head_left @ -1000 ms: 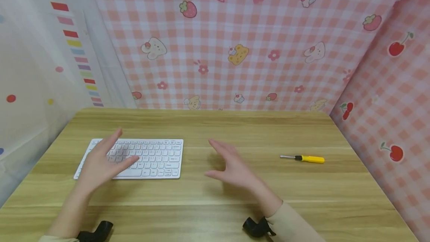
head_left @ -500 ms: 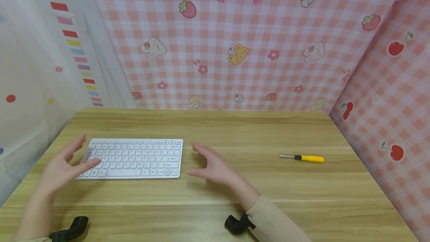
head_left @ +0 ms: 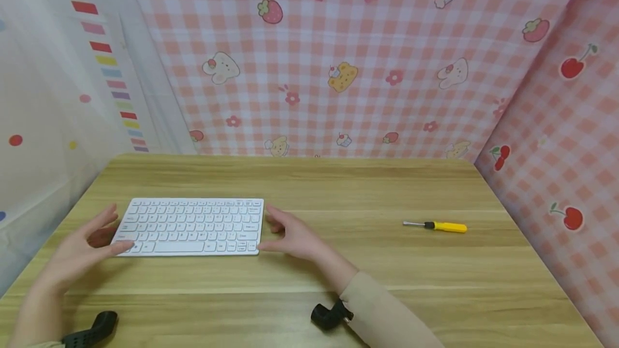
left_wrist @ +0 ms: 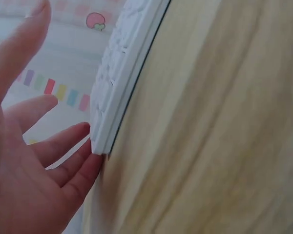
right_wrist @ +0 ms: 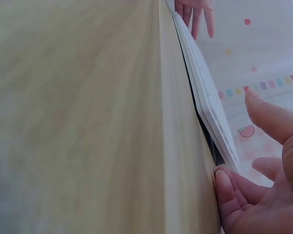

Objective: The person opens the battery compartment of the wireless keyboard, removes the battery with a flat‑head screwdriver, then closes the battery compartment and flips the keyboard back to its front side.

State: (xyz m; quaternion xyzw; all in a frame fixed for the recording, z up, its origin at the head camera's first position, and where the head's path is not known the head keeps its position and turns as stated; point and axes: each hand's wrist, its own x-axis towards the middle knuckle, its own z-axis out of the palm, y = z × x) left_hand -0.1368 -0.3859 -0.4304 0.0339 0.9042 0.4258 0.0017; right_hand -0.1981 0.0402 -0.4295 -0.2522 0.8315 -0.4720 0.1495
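Observation:
A white keyboard (head_left: 193, 228) lies flat on the left half of the wooden table. At its left end is my left hand (head_left: 72, 256), thumb above the near corner; in the left wrist view, the lower fingertips (left_wrist: 90, 156) touch the keyboard's edge while the thumb stands apart. My right hand (head_left: 297, 238) is at the opposite end. In the right wrist view its curved fingertips (right_wrist: 224, 183) are low by the table, at the keyboard's end, and the thumb (right_wrist: 268, 117) is raised away from the keys. Neither hand encloses the keyboard.
A screwdriver (head_left: 442, 226) with a yellow handle lies on the right side of the table (head_left: 338, 187). Pink checked cloth (head_left: 309, 58) hangs behind the table, with more fabric along both sides. Black curved wrist mounts (head_left: 331, 316) sit at both forearms.
The left hand has moved left from above the keyboard to its left end. The right hand has moved left to the right end. Both have come lower; the keyboard has stayed put.

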